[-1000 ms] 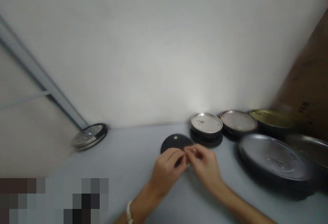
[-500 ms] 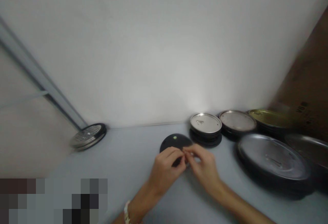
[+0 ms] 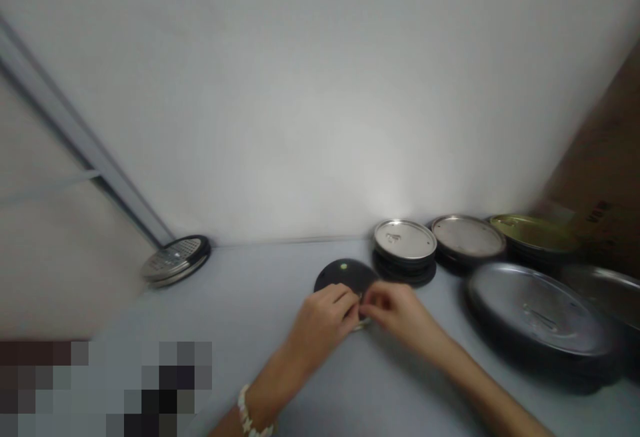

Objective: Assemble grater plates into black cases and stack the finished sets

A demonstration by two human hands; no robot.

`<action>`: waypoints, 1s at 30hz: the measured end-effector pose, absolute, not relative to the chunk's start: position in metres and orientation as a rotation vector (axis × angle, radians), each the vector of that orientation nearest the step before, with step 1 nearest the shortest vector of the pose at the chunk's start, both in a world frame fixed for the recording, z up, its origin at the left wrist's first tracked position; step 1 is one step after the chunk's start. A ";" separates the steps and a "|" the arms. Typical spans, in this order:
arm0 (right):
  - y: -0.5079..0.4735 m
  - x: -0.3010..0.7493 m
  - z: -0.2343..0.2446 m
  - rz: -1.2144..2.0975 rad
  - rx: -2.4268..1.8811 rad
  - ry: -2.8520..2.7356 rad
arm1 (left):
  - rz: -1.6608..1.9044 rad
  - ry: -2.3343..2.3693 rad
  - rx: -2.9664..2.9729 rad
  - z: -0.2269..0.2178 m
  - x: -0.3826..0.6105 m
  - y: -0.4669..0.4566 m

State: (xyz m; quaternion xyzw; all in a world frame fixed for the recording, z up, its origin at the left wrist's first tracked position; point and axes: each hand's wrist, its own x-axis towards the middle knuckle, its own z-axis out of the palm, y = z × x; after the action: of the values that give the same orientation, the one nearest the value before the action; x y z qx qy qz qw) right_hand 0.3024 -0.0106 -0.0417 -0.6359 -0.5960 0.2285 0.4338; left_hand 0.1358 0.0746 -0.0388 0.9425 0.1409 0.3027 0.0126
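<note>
A perforated steel lid (image 3: 175, 261) sat far left on the pale counter (image 3: 250, 310). The narrowly curled left hand (image 3: 320, 327), beaded bracelet (image 3: 247, 413) at its wrist, and the right hand (image 3: 395, 313) met at the near edge of a matte black disc (image 3: 345, 275), any grip hidden. Rightward stood a smooth tin lid (image 3: 405, 239), a brassy lid (image 3: 535, 233) and a large oval steel lid (image 3: 537, 307).

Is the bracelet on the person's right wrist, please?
No, the white beaded bracelet is on the left wrist.
</note>
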 end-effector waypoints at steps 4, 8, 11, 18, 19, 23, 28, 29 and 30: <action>-0.012 0.305 -0.041 0.711 -1.563 -1.514 | 0.949 0.450 2.948 -0.039 0.136 0.074; -0.011 0.312 -0.043 0.749 -1.600 -1.520 | 0.958 0.432 2.953 -0.040 0.137 0.075; -0.009 0.316 -0.046 0.686 -1.646 -1.514 | 0.941 0.432 2.967 -0.041 0.137 0.076; -0.010 0.314 -0.050 0.646 -1.614 -1.532 | 0.902 0.392 2.993 -0.044 0.136 0.076; -0.011 0.313 -0.050 0.673 -1.594 -1.514 | 0.891 0.393 2.996 -0.044 0.136 0.076; -0.011 0.309 -0.048 0.754 -1.545 -1.382 | 0.861 0.407 3.004 -0.044 0.136 0.076; -0.013 0.308 -0.038 0.561 -1.584 -1.503 | 0.837 0.400 3.015 -0.046 0.136 0.078; -0.013 0.308 -0.037 0.517 -1.577 -1.527 | 0.833 0.400 3.016 -0.046 0.136 0.078; -0.013 0.309 -0.037 0.485 -1.561 -1.547 | 0.831 0.398 3.016 -0.047 0.136 0.078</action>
State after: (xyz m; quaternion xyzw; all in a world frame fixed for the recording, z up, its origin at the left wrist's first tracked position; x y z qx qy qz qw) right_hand 0.3086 -0.0127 -0.0368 -0.6259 -0.6204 0.1946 0.4307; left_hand 0.1356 0.0777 -0.0467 0.9564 0.1261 0.2634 -0.0061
